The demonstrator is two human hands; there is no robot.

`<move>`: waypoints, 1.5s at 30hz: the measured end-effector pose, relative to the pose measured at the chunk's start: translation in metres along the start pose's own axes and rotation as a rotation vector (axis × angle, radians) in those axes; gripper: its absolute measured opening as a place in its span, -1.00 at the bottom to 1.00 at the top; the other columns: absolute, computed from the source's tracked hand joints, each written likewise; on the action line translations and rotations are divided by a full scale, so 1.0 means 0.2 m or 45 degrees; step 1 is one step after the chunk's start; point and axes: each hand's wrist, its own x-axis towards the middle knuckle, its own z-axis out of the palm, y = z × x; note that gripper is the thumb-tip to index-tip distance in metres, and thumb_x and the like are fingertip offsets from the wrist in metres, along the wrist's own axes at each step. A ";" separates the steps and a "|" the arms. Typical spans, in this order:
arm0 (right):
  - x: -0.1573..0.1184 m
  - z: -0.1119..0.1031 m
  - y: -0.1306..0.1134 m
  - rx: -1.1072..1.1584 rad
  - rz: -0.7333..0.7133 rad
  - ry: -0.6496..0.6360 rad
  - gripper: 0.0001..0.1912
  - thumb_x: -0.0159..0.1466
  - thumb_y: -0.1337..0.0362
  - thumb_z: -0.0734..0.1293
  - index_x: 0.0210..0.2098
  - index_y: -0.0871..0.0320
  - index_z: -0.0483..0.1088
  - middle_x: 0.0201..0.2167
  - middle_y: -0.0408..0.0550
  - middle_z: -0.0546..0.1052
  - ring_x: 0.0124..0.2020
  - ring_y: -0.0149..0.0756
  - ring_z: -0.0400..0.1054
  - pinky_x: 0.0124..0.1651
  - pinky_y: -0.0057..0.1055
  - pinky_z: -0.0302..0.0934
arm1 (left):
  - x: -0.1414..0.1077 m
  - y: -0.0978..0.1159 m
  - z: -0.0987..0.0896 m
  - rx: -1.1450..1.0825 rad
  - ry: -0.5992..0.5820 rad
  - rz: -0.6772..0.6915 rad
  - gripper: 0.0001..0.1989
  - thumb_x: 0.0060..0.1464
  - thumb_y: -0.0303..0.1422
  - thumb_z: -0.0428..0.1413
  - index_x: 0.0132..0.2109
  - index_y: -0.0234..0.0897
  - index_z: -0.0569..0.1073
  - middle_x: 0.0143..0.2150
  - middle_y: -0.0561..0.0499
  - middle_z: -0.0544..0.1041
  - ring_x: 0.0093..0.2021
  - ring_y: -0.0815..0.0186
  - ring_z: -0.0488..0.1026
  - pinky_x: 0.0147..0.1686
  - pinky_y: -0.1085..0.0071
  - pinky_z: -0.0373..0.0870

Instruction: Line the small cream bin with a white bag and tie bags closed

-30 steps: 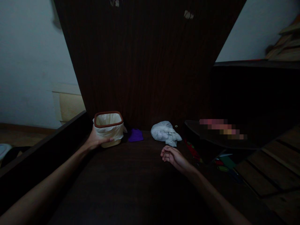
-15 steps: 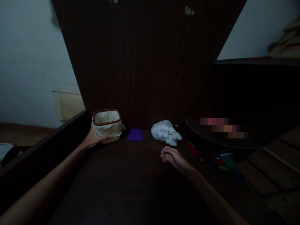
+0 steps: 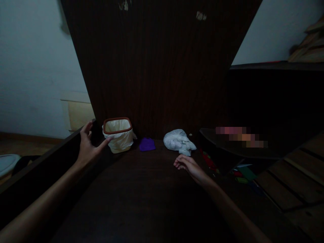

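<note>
Two hands: left hand [image 3: 88,148] and right hand [image 3: 187,164], both over the dark worktop [image 3: 131,192].
Left grip: wide open, thumb spread well away from the raised fingers; has hold of nothing. The thumb tip overlaps the bin's left side in view; contact cannot be told.
Right grip: part closed, fingers loosely curled; no object visible in it. The hand is just in front of the plastic bag, wrist toward the right; contact with the bag cannot be told.
Bin [image 3: 120,144]: upright at the rear left of the worktop, near the back panel [image 3: 157,74]; pale body, white liner folded over the outside, brown rim [image 3: 117,132] on top.
Purple cloth [image 3: 147,144]: flat, just right of the bin.
Plastic bag [image 3: 177,140]: white, bunched, right of the cloth and apart from it.
Right side: dark shelf [image 3: 210,138], its contents blurred; a red item [image 3: 209,159] lies below its left end.
</note>
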 end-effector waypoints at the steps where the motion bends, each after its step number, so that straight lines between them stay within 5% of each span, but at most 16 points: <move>1: 0.00 0.00 -0.02 -0.052 -0.035 0.018 -0.65 0.13 -0.04 0.42 -0.43 0.14 0.48 -0.39 -0.04 0.56 -0.33 -0.26 0.42 -0.24 -0.31 0.25 | 0.02 0.04 -0.01 0.034 0.089 0.078 -0.15 0.07 -0.08 0.33 0.38 -0.15 0.13 0.44 -0.18 0.18 0.44 -0.12 0.13 0.42 -0.14 0.08; 6: -0.04 0.01 -0.17 -0.311 -0.218 0.097 -0.81 0.15 0.10 0.45 -0.33 0.07 0.55 -0.23 -0.04 0.58 -0.10 -0.11 0.39 0.08 -0.14 0.19 | 0.04 0.28 0.01 0.195 0.090 0.473 -0.45 0.14 -0.23 0.28 0.21 -0.18 0.31 0.25 -0.13 0.37 0.29 -0.01 0.33 0.30 0.00 0.33; 9: -0.09 0.05 -0.23 -0.601 -0.349 0.086 -0.81 0.24 0.14 0.38 -0.19 0.05 0.54 -0.05 0.00 0.58 0.07 -0.04 0.36 0.23 -0.03 0.09 | -0.04 0.40 0.07 0.254 -0.355 0.590 -0.66 0.24 -0.27 0.15 0.13 -0.15 0.37 0.14 -0.09 0.45 0.17 0.07 0.45 0.21 0.09 0.42; 13: -0.14 0.10 -0.23 -1.083 -0.419 -0.090 -0.68 0.32 0.10 0.34 0.01 0.06 0.50 0.20 0.10 0.48 0.27 0.05 0.26 0.35 0.08 0.01 | -0.21 0.46 0.18 0.305 -1.049 0.534 -0.60 0.28 -0.20 0.09 0.20 -0.20 0.41 0.26 -0.16 0.44 0.27 0.02 0.39 0.27 0.10 0.37; 18: -0.15 0.18 -0.09 -1.343 -0.292 -0.366 -0.40 0.35 -0.04 0.32 0.27 0.14 0.38 0.41 0.19 0.23 0.46 0.17 0.00 0.46 0.20 -0.19 | -0.38 0.35 0.29 0.354 -1.425 0.437 -0.40 0.31 -0.03 0.05 0.35 -0.23 0.32 0.42 -0.22 0.30 0.41 -0.10 0.24 0.34 -0.08 0.26; 26: -0.13 0.30 0.16 -1.423 -0.575 -0.284 -0.42 0.44 0.17 0.22 0.40 0.20 0.18 0.45 0.17 0.10 0.49 0.08 -0.10 0.45 0.26 -0.14 | -0.49 0.24 0.32 0.261 -1.412 0.429 -0.38 0.37 -0.06 -0.02 0.45 -0.17 0.16 0.49 -0.15 0.14 0.49 -0.03 0.04 0.42 -0.15 0.07; 45: -0.14 0.29 0.11 -1.455 -0.478 -0.368 -0.40 0.47 0.13 0.18 0.42 0.21 0.13 0.47 0.10 0.02 0.51 0.05 -0.17 0.47 0.23 -0.18 | -0.49 0.25 0.28 0.249 -1.453 0.427 -0.36 0.38 -0.07 -0.01 0.48 -0.09 0.06 0.50 -0.12 0.10 0.50 -0.03 0.01 0.41 -0.14 0.07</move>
